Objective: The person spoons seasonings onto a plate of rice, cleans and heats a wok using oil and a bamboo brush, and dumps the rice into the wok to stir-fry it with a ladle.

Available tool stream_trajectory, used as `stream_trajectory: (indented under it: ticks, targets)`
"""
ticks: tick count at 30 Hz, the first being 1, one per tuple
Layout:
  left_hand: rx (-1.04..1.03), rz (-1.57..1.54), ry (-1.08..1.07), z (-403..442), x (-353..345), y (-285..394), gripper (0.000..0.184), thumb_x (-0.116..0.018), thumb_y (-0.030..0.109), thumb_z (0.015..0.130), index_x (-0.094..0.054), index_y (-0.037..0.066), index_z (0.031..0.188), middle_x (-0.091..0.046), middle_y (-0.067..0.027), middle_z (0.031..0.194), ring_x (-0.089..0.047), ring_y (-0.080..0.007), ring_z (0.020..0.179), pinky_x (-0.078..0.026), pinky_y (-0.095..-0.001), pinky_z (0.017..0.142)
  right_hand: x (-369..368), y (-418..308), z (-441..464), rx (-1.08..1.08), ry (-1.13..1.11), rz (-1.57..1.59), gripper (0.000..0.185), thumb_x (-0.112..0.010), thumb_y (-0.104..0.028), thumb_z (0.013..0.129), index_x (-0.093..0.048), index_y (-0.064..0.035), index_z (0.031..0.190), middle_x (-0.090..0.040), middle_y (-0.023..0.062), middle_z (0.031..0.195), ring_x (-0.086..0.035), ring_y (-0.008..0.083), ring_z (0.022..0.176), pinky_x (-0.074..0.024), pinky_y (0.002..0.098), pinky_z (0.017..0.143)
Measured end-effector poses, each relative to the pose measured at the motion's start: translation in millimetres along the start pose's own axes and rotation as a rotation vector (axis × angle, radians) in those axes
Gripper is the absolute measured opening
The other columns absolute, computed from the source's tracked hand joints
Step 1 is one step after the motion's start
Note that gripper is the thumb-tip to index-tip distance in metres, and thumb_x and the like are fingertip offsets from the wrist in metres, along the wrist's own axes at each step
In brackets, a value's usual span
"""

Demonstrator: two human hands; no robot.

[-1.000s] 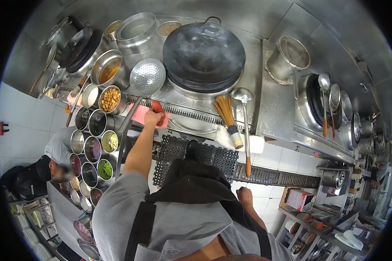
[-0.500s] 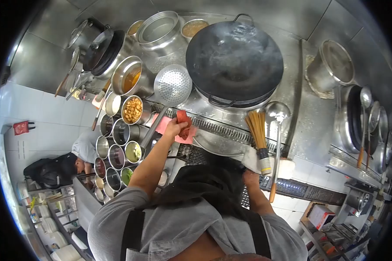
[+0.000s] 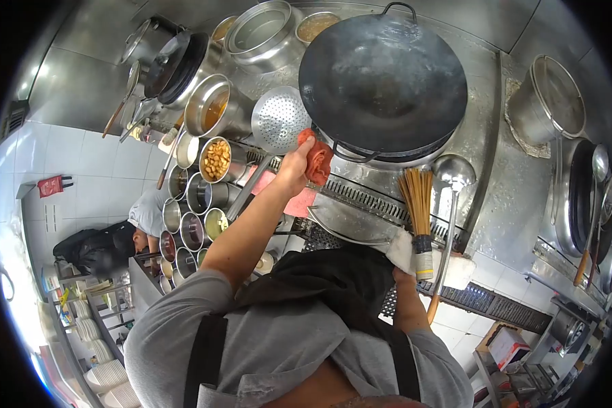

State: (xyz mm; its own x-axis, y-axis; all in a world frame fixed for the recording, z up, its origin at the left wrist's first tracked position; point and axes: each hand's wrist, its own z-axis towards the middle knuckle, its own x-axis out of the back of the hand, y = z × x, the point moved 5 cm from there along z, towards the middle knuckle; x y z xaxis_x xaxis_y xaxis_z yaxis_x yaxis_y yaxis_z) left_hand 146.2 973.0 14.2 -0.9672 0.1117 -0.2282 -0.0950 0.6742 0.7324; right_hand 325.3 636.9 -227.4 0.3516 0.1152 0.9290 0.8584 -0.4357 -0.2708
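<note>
A crumpled red cloth (image 3: 319, 163) is gripped in my left hand (image 3: 294, 168), just below the near handle of the large black wok (image 3: 381, 85). The wok is tilted on the stove, with faint smoke over it. Under my left forearm a pink cloth (image 3: 300, 202) lies on the stove's front edge. My right hand (image 3: 404, 275) is at the lower end of a white cloth (image 3: 400, 250), its fingers closed and partly hidden. Beside that cloth are a bamboo brush (image 3: 418, 211) and a steel ladle (image 3: 452, 173). A perforated skimmer (image 3: 281, 119) rests left of the wok.
Steel containers of ingredients (image 3: 217, 161) stand at the left, near a pot of orange liquid (image 3: 214, 109). A steel strainer pot (image 3: 547, 102) stands at the right. Another person (image 3: 146, 217) bends down at the far left beside shelves.
My left hand has lifted the red cloth from the pink cloth toward the wok handle. My right hand has come up to the white cloth. The view has shifted.
</note>
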Motion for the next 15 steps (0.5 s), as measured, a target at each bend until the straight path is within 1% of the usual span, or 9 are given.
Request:
stream_trajectory:
  ticks: [1, 5, 6, 8, 9, 10, 12, 13, 15]
  targets:
    - [0.000, -0.010, -0.013, -3.9, -8.9, 1.2, 0.037, -0.049, 0.034, 0.093, -0.053, 0.001, 0.108, -0.062, -0.0091, 0.097, -0.062, -0.0204, 0.084, -0.052, -0.0348, 0.072, -0.3, 3.0, -5.8, -0.012, -0.065, 0.004, 0.041, -0.051, -0.017, 0.080, -0.052, -0.0002, 0.118, -0.056, 0.0196, 0.115, -0.055, 0.0331, 0.106, -0.0441, 0.0423, 0.090]
    - [-0.023, -0.042, 0.025, 8.7, -38.8, -7.5, 0.037, -0.048, 0.034, 0.093, -0.053, 0.000, 0.107, -0.061, -0.0089, 0.094, -0.061, -0.0198, 0.079, -0.052, -0.0345, 0.073, -4.0, 21.0, -55.0, -0.082, -0.211, 0.000, 0.044, -0.051, -0.017, 0.080, -0.050, -0.0001, 0.121, -0.054, 0.0202, 0.119, -0.053, 0.0330, 0.109, -0.0425, 0.0421, 0.093]
    - [-0.021, -0.054, 0.000, 15.4, -44.8, -10.0, 0.037, -0.048, 0.034, 0.093, -0.053, 0.000, 0.107, -0.061, -0.0089, 0.094, -0.061, -0.0198, 0.079, -0.052, -0.0345, 0.073, -22.3, 29.3, -71.5, -0.066, -0.285, 0.036, 0.041, -0.053, -0.017, 0.080, -0.052, -0.0015, 0.118, -0.057, 0.0204, 0.114, -0.055, 0.0341, 0.105, -0.0440, 0.0430, 0.090]
    - [-0.013, 0.037, -0.006, 27.1, -54.6, -16.7, 0.030, -0.052, 0.029, 0.091, -0.055, 0.001, 0.100, -0.060, -0.0080, 0.087, -0.061, -0.0202, 0.075, -0.051, -0.0370, 0.067, -6.1, 35.9, -88.8, -0.069, -0.341, 0.055, 0.038, -0.054, -0.016, 0.079, -0.055, -0.0029, 0.115, -0.059, 0.0206, 0.109, -0.057, 0.0351, 0.102, -0.0455, 0.0439, 0.087]
    - [-0.051, -0.027, -0.010, 31.4, -58.7, -18.8, 0.015, -0.053, 0.016, 0.087, -0.055, 0.002, 0.091, -0.057, -0.0075, 0.078, -0.058, -0.0205, 0.065, -0.049, -0.0388, 0.056, 18.9, 28.4, -103.3, -0.163, -0.371, 0.159, 0.034, -0.054, -0.014, 0.078, -0.057, -0.0044, 0.110, -0.061, 0.0214, 0.102, -0.058, 0.0362, 0.098, -0.0463, 0.0455, 0.085]
    - [-0.053, -0.037, -0.033, 40.2, -56.6, -25.6, 0.015, -0.053, 0.016, 0.087, -0.055, 0.002, 0.091, -0.057, -0.0075, 0.078, -0.058, -0.0205, 0.065, -0.049, -0.0388, 0.056, 43.6, 22.2, -113.6, -0.254, -0.399, 0.268, 0.030, -0.055, -0.013, 0.077, -0.059, -0.0058, 0.106, -0.062, 0.0223, 0.096, -0.059, 0.0372, 0.094, -0.0471, 0.0470, 0.082]
    - [0.047, -0.093, -0.232, 52.2, -56.5, -40.3, 0.006, -0.049, 0.004, 0.082, -0.053, 0.002, 0.086, -0.053, -0.0075, 0.073, -0.053, -0.0213, 0.057, -0.044, -0.0384, 0.048, 59.3, 24.8, -136.4, -0.252, -0.369, 0.279, 0.026, -0.054, -0.013, 0.078, -0.060, -0.0054, 0.102, -0.062, 0.0228, 0.091, -0.059, 0.0382, 0.090, -0.0473, 0.0480, 0.078]
    - [0.079, -0.104, -0.202, 26.8, -67.2, -30.9, 0.008, -0.045, 0.001, 0.080, -0.052, 0.003, 0.078, -0.051, -0.0091, 0.069, -0.049, -0.0215, 0.054, -0.042, -0.0372, 0.046, 61.1, 24.3, -148.4, -0.235, -0.351, 0.301, 0.022, -0.054, -0.013, 0.078, -0.061, -0.0050, 0.098, -0.062, 0.0233, 0.086, -0.060, 0.0392, 0.087, -0.0475, 0.0490, 0.075]
    - [0.085, -0.138, -0.255, -9.6, -70.0, -19.0, 0.007, -0.045, 0.001, 0.080, -0.051, 0.004, 0.077, -0.052, -0.0099, 0.069, -0.050, -0.0221, 0.055, -0.043, -0.0374, 0.047, 57.3, 37.3, -165.7, -0.212, -0.287, 0.361, 0.022, -0.052, -0.014, 0.079, -0.061, -0.0046, 0.097, -0.062, 0.0234, 0.085, -0.060, 0.0392, 0.086, -0.0470, 0.0492, 0.074]
